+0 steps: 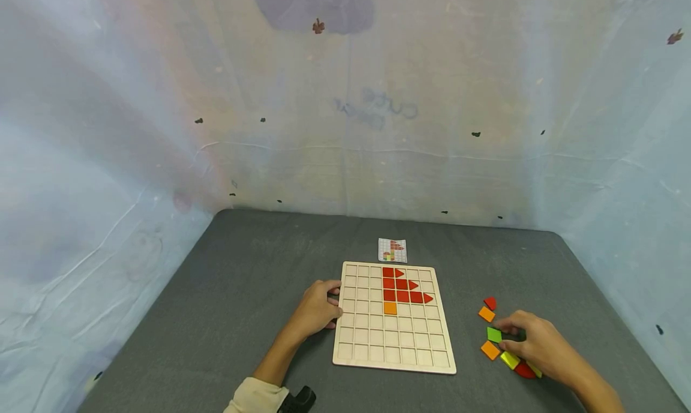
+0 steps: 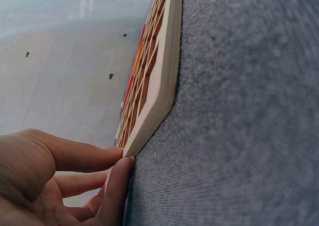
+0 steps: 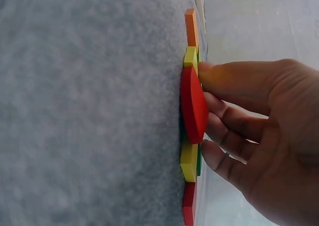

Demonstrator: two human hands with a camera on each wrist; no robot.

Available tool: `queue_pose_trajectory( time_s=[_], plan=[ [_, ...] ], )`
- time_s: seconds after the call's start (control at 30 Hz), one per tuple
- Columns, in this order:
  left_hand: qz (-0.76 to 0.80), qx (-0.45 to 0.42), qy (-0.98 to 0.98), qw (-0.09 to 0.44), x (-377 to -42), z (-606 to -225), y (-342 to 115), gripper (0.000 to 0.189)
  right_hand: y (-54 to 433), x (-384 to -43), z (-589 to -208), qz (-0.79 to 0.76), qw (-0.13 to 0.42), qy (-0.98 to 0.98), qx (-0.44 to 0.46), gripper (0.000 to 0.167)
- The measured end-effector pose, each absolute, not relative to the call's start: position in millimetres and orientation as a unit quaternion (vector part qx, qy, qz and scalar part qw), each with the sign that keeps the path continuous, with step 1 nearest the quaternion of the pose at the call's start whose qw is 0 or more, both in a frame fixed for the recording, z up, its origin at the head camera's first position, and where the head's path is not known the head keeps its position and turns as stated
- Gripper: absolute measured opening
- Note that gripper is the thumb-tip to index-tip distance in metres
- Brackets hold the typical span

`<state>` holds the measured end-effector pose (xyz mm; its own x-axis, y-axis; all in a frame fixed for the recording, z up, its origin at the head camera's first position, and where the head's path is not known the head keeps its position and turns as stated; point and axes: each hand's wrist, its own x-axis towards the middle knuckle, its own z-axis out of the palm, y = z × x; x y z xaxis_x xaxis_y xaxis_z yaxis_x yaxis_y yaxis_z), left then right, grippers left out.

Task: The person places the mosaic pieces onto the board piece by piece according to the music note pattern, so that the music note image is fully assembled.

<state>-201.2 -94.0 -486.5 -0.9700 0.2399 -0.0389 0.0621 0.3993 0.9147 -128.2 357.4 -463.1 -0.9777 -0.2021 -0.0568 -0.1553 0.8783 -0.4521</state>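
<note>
At lower centre the left hand (image 1: 317, 308) pinches the gridded board (image 1: 378, 335) by its left edge. Lower right, the right hand (image 1: 534, 344) curves beside a green tile (image 1: 493, 335), whether gripping I can't tell; it looks like tile-picking, next wanting a clean lift.

Pale grid-patterned board (image 1: 391, 338), red pieces (image 1: 402, 284)

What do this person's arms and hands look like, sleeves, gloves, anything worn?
Both the left hand and right hand are gloveless. The left forearm has a cream sleeve with a black item beside it; no sleeve shows on the right forearm.
</note>
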Motion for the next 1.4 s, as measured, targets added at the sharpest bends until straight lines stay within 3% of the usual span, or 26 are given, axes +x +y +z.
queue_pose_trajectory(
  time_s=[0.4,0.6,0.77,1.4],
  plan=[
    [0.542,0.087,0.832,0.081,-201,-485,-93,0.066,359,-130,-464,-0.225,0.059,0.968,-0.096,0.019],
    [0.542,0.086,0.832,0.083,-201,-485,-93,0.066,354,-128,-464,-0.232,0.031,0.967,-0.101,0.021],
    [0.544,0.087,0.83,0.085,-201,-484,-93,0.066,345,-127,-464,-0.233,0.001,0.966,-0.108,0.02],
    [0.548,0.086,0.828,0.088,-200,-484,-93,0.066,293,-145,-460,-0.278,-0.011,0.941,-0.195,0.022]
  ],
)
